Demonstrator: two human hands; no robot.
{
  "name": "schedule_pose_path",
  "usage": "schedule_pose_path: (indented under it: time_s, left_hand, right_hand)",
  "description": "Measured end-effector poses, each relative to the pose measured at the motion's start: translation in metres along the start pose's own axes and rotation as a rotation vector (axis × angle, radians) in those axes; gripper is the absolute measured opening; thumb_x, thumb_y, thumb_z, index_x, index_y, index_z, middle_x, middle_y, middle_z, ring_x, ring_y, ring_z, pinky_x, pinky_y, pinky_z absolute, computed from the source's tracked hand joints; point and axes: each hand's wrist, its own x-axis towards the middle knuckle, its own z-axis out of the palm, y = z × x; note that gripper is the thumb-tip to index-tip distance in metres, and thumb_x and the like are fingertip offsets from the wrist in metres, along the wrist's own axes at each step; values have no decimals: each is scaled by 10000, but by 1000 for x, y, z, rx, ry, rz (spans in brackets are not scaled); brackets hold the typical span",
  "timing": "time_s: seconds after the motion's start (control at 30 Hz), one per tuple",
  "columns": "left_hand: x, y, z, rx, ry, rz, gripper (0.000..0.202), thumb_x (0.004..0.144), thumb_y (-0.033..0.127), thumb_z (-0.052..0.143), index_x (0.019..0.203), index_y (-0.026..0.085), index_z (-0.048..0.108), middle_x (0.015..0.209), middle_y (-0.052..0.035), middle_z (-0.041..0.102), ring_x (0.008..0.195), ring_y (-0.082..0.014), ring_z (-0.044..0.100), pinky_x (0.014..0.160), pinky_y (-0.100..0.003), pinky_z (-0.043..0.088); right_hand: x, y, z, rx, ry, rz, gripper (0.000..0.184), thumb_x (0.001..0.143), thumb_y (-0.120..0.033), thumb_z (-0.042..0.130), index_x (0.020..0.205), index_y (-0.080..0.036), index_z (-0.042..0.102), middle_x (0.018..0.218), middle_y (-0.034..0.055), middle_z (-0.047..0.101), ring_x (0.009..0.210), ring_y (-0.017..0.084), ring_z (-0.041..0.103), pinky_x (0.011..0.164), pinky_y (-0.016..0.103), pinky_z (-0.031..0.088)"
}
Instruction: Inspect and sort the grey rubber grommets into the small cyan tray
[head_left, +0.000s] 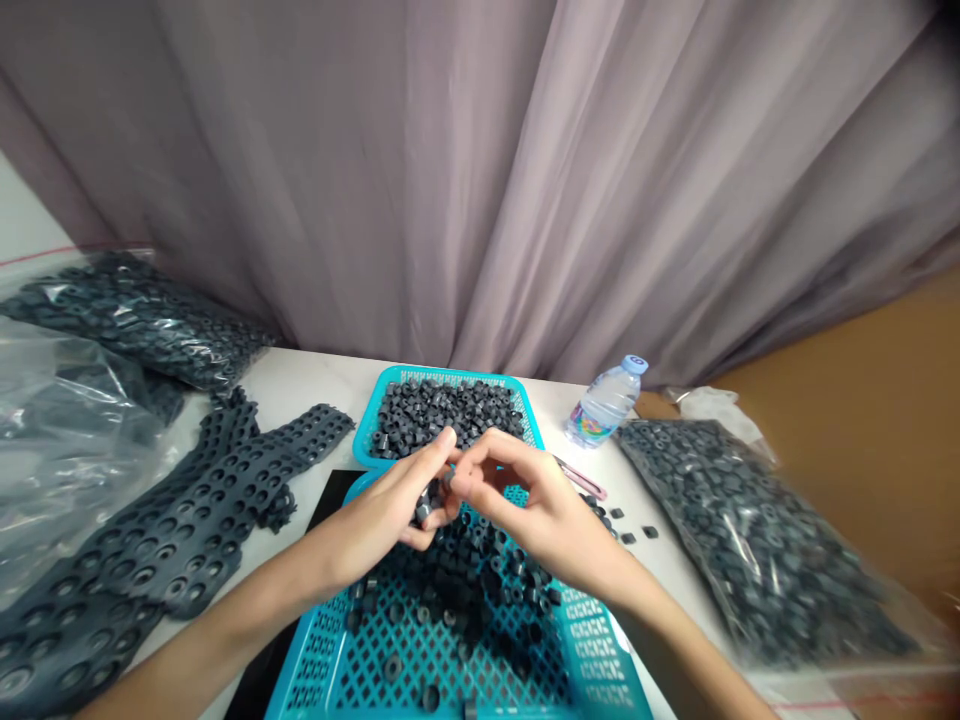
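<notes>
My left hand (397, 505) and my right hand (536, 510) meet above the near turquoise basket (600, 650), fingertips together. The left hand's fingers curl round a few small dark grey rubber rings (429, 500). The right hand pinches at the same little cluster with thumb and forefinger. Beneath both hands lies a heap of the same loose rings (465, 580) in the near basket. A second turquoise basket (369, 425) behind it is filled with more rings.
Perforated dark rubber sheets (187, 520) lie at left. Clear bags of rings sit at far left (127, 320) and at right (750, 540). A small water bottle (606, 402) lies behind the baskets, with a pink tool (581, 482) and stray rings nearby. A curtain hangs behind.
</notes>
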Motion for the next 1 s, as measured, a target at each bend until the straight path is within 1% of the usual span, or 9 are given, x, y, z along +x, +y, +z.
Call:
schedule_pose_path:
  time_s: [0.13,0.2,0.33,0.43,0.5,0.63,0.7,0.83,1.0]
  left_hand:
    - [1,6,-1,105,-6,49,513,1049,650,415,928,193,612,733,36,419,600,-117,253,510,-252,150]
    - [0,6,-2,110,-21,57,465,1057,619,434,914,200,578,726,45,417,589,-110,240,504,-252,151]
    - [0,4,-4,179,-36,81,370,1049,535,536,863,216,505,731,57,418,582,-98,269,507,-255,183]
    - [2,1,-6,188,-31,93,351,1063,499,523,858,216,496,734,59,423,571,-91,265,500,-255,181]
    - [5,-1,-6,161,-12,84,336,1067,482,515,874,207,521,735,56,428,571,-89,255,494,-252,166]
    - [8,-3,-3,128,9,57,345,1058,490,524,927,179,599,707,59,415,552,-80,249,484,-245,137]
    - [8,-3,-1,109,15,25,361,1054,492,528,902,171,597,692,58,416,546,-77,254,481,-239,130]
    - [6,-3,1,42,7,-16,401,1047,516,525,854,169,582,670,58,411,548,-79,261,475,-222,137]
    - [6,-4,0,-30,-14,-50,465,1048,572,487,823,172,564,639,69,397,530,-76,206,465,-212,124]
  right_hand:
    - [4,7,-6,276,-71,117,287,1017,-488,667,991,-203,650,902,9,651,718,139,530,616,265,411]
    - [6,11,-8,335,-80,140,334,1004,-529,671,991,-196,649,895,6,632,677,125,490,596,257,404]
    - [6,14,-7,386,-62,146,374,974,-561,702,981,-191,646,813,-16,573,674,130,493,581,246,423]
    - [7,15,-6,382,-34,148,395,959,-577,715,953,-186,652,776,-20,558,677,135,517,573,242,456]
    - [8,17,-6,364,14,151,408,977,-591,682,935,-186,649,767,-19,565,645,128,526,551,238,465]
    - [11,21,-6,342,158,142,513,1047,-664,487,942,-184,638,728,-22,538,570,123,518,492,237,453]
    - [12,22,-7,325,192,124,550,1058,-680,432,961,-180,641,724,-20,533,565,126,511,493,243,459]
    - [12,23,-8,268,180,95,470,1085,-595,462,987,-176,651,733,-18,537,600,131,519,511,240,457]
    - [10,22,-8,222,160,77,443,1109,-542,443,993,-173,659,725,-20,540,609,129,514,540,246,458]
